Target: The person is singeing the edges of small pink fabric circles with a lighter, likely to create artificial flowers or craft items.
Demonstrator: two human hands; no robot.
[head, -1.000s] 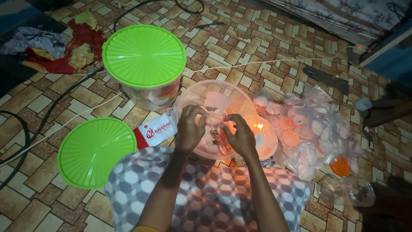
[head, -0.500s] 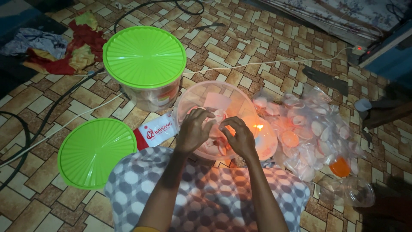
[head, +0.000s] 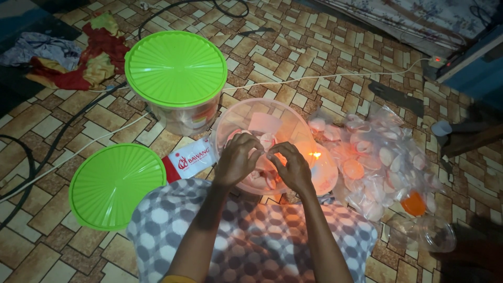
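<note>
- We are pinching a small clear packet between our left hand and right hand, fingers curled shut, above the clear round tub.
- A red-and-white label is lying left, between two green lids.
- Clear sealed packets are piling up right.

Dim room; a small flame casts orange glow over the centre, corners sink into soft shadow.
</note>
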